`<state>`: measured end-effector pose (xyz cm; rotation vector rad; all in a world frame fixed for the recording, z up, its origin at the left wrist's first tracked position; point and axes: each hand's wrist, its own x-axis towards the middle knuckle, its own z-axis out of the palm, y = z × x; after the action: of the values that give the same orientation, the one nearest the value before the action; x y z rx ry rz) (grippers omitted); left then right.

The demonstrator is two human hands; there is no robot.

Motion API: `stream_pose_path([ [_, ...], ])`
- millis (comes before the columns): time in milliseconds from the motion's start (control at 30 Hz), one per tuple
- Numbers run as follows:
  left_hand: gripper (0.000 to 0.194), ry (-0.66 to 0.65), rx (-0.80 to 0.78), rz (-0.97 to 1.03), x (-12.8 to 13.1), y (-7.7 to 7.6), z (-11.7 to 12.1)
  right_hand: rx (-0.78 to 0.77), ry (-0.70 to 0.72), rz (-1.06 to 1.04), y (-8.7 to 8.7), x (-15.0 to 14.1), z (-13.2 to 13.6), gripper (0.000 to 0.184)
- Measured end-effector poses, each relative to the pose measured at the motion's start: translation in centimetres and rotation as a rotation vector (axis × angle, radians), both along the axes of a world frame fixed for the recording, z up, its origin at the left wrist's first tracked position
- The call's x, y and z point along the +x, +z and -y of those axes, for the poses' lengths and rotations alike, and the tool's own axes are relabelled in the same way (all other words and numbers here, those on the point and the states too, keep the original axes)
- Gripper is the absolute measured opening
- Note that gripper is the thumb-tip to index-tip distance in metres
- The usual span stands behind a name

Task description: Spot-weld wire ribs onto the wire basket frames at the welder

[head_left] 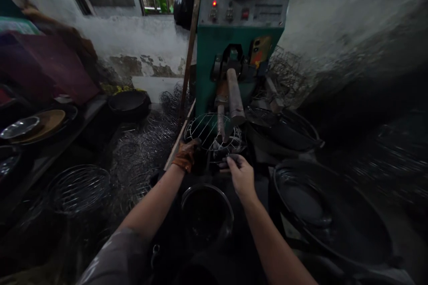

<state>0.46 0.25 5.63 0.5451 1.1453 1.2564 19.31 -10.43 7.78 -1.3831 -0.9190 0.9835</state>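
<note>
My left hand [186, 155], in a brown work glove, grips the near-left rim of a round wire basket [203, 128]. The basket hangs tilted on the metal arms [235, 98] of a green machine [214, 53]. My bare right hand [240, 173] pinches the basket's wire at its lower right edge, fingers closed. The basket's far side is hidden behind the machine's arms.
Piles of wire baskets [78, 187] lie at left and behind the machine. A large black tub [331, 213] sits at right, a dark round pot [206, 211] below my hands. A wooden pole [192, 40] leans beside the machine. Plates [33, 125] rest on a left shelf.
</note>
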Motion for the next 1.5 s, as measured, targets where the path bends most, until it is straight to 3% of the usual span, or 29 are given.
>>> stream_pose_path([
  [133, 0.069, 0.047, -0.062, -0.009, 1.4, 0.6, 1.6, -0.038, -0.035, 0.083, -2.0, -0.7, -1.9, 0.050],
  [233, 0.069, 0.065, -0.014, 0.007, 1.9, 1.0, 2.0, -0.061, -0.049, 0.164, -2.9, -1.0, -2.1, 0.046],
  [533, 0.056, 0.077, -0.040, 0.009, 1.7, 1.1, 2.5, -0.097, 0.007, 0.219, -1.7, -0.3, -2.1, 0.029],
  [833, 0.057, 0.037, -0.010, 0.043, 1.5, 1.4, 2.5, -0.112, -0.013, 0.247, -1.4, -0.1, -2.7, 0.025],
  [967, 0.062, 0.051, 0.012, 0.046, 2.0, 1.0, 1.9, -0.093, -0.018, 0.274, -1.3, 0.1, -3.2, 0.024],
  [1267, 0.059, 0.083, -0.124, -0.058, 3.3, -0.9, -1.8, -0.081, -0.002, 0.355, -1.2, 0.7, -5.4, 0.025],
  [1500, 0.059, 0.070, -0.124, -0.070, 3.7, -1.2, -2.3, -0.100, 0.019, 0.402, -1.9, 1.7, -6.9, 0.021],
])
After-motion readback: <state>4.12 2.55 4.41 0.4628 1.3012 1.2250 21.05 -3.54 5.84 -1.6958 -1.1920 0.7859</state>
